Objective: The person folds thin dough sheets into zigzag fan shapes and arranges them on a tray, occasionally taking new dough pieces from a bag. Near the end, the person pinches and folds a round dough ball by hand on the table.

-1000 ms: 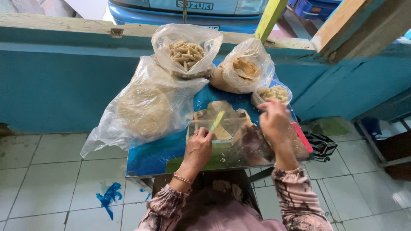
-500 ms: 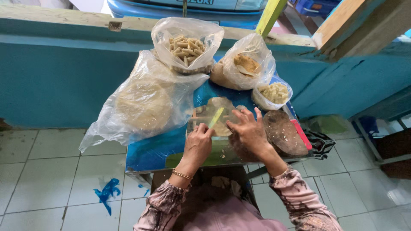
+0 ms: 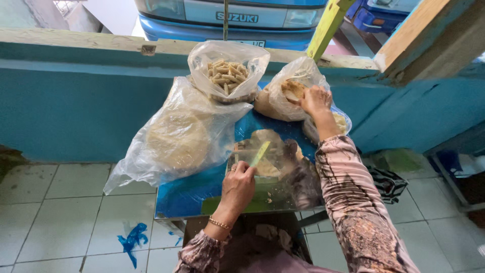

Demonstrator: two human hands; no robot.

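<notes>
My left hand (image 3: pixel 238 183) grips a small yellow-green flat scoop (image 3: pixel 260 153) over a clear plastic bag (image 3: pixel 268 167) that lies on the blue tabletop (image 3: pixel 192 189). My right hand (image 3: pixel 315 100) reaches far out into an open plastic bag of flat brown crackers (image 3: pixel 285 96); whether its fingers pinch a cracker I cannot tell. Beside that bag stands another open bag full of pale stick-shaped snacks (image 3: pixel 227 75). A big clear bag of round pale crackers (image 3: pixel 177 139) fills the table's left side.
A smaller bag of yellowish snacks (image 3: pixel 339 123) sits under my right forearm. Behind the table runs a low teal wall (image 3: pixel 81 101) with a wooden top rail; a blue vehicle (image 3: pixel 227 15) stands beyond it. A blue plastic scrap (image 3: pixel 132 238) lies on the tiled floor.
My right hand has left the clear bag in front of me and moved forward into the bag of brown crackers. The left hand with the scoop has stayed put.
</notes>
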